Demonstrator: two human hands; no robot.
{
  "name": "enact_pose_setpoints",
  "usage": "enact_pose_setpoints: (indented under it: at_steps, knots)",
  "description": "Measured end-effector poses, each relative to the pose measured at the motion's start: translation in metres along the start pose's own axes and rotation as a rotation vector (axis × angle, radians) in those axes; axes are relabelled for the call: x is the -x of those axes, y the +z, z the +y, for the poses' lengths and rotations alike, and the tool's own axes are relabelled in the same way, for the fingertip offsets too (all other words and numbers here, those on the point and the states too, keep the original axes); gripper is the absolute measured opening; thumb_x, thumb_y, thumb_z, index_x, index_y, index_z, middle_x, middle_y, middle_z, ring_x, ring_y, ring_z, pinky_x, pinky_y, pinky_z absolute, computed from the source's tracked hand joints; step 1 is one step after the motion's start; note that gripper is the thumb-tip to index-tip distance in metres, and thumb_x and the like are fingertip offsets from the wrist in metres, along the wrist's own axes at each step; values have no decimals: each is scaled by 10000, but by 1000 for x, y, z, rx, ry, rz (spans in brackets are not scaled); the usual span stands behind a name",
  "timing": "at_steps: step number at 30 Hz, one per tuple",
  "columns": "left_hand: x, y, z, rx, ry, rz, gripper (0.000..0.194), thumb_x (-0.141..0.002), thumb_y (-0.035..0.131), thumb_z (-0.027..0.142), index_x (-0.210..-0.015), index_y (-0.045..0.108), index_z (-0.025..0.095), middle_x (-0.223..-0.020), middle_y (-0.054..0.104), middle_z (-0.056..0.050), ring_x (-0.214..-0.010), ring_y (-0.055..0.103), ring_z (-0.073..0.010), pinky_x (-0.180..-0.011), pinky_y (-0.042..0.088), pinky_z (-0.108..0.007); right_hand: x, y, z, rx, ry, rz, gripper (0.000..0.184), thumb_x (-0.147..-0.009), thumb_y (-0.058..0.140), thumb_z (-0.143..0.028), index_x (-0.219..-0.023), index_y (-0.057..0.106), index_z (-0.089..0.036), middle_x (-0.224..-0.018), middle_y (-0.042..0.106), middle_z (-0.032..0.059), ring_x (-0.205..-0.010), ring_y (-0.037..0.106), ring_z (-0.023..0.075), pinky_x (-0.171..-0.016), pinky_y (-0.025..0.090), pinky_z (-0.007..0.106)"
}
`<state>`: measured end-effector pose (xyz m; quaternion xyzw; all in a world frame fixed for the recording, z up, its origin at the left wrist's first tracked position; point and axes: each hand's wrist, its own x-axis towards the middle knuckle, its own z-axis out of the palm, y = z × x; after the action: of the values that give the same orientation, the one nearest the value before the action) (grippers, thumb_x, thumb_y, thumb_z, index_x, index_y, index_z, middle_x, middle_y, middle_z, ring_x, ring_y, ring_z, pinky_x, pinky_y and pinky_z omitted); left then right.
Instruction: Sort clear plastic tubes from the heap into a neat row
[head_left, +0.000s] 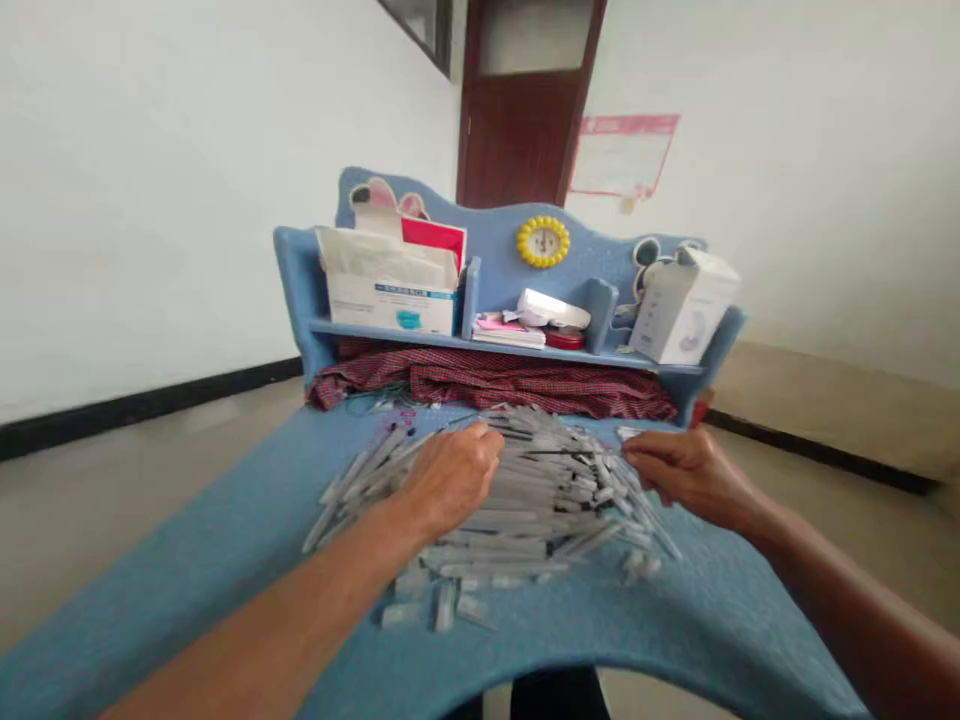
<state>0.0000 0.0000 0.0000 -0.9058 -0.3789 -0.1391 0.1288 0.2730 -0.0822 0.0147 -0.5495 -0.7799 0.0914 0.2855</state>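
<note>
A heap of thin grey plastic sticks [525, 500] lies spread across the blue desk [225, 560]. My left hand [450, 475] rests knuckles up on the left half of the heap, its fingers curled down into the sticks. My right hand [686, 470] sits at the heap's right edge, fingers bent and pinched together near some sticks. What either hand actually holds is hidden by the fingers and the blur. Several short grey pieces [442, 605] lie loose near the desk's front edge.
A red checked cloth [495, 385] lies bunched under the desk's blue shelf [480, 345]. On the shelf stand an open mask box [390, 280], a white carton [682, 305] and small items. A yellow clock [542, 241] hangs on the backboard. A brown door [525, 120] is behind.
</note>
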Motion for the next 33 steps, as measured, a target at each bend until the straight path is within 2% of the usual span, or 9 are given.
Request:
enact_pose_setpoints:
  at_steps: [6, 11, 15, 18, 20, 24, 26, 28, 33]
  knots:
    - [1, -4, 1, 103, 91, 103, 134, -860, 475, 157, -864, 609, 169, -829, 634, -57, -783, 627, -187, -685, 464, -271, -6, -5, -18, -17, -3, -13, 233, -890, 477, -276, -800, 647, -144, -606, 540, -17, -497, 487, 74, -486, 369, 191]
    - [0, 0, 8, 306, 203, 200, 119, -841, 511, 160, -846, 629, 179, -782, 633, -37, -760, 614, -163, -698, 453, -251, -13, 4, -33, -25, -122, -18, 226, -889, 493, -243, -784, 662, -137, -610, 555, -17, -541, 498, 70, -514, 349, 185]
    - [1, -7, 15, 472, 225, 225, 128, -830, 522, 156, -813, 649, 169, -759, 639, -31, -740, 601, -155, -696, 439, -251, -20, 10, -52, 11, -209, -12, 205, -863, 558, -265, -751, 665, -131, -584, 552, -28, -530, 482, 57, -514, 329, 180]
    - [1, -18, 21, 648, 145, 178, 105, -799, 562, 163, -802, 666, 165, -746, 644, -11, -715, 597, -142, -671, 432, -240, -21, 8, -59, 34, -226, -2, 239, -861, 568, -320, -754, 669, -132, -580, 560, -25, -518, 476, 56, -501, 320, 184]
    - [0, -25, 23, 837, 16, 131, 97, -785, 591, 217, -811, 669, 163, -677, 629, 17, -608, 578, -113, -584, 428, -213, -16, 3, -59, 71, -222, -41, 238, -871, 556, -318, -773, 674, -136, -596, 581, -17, -528, 490, 61, -511, 327, 188]
    - [0, -33, 24, 1197, -198, 26, 168, -759, 624, 284, -832, 663, 138, -479, 534, 67, -412, 463, -67, -429, 366, -173, 1, -5, -45, 274, -113, -313, 130, -844, 580, -233, -824, 690, -166, -651, 646, 6, -580, 553, 92, -552, 348, 209]
    - [0, -34, 25, 1310, -229, 16, 165, -743, 638, 278, -811, 661, 130, -430, 506, 76, -398, 441, -59, -417, 351, -161, 12, -6, -34, 369, -18, -449, 103, -814, 598, -197, -837, 698, -193, -701, 684, 18, -647, 603, 125, -591, 369, 224]
    - [0, -34, 27, 1376, -238, 4, 153, -729, 649, 268, -786, 658, 126, -419, 506, 75, -390, 430, -52, -408, 339, -154, 21, -5, -23, 411, 55, -532, 116, -789, 613, -189, -856, 703, -218, -756, 708, 22, -718, 634, 154, -630, 388, 236]
    - [-1, -29, 29, 1378, -226, -43, 138, -706, 667, 244, -785, 656, 131, -433, 520, 75, -391, 449, -53, -419, 359, -155, 36, 5, -5, 424, 114, -561, 177, -774, 595, -173, -900, 695, -245, -828, 718, 20, -792, 645, 173, -675, 405, 243]
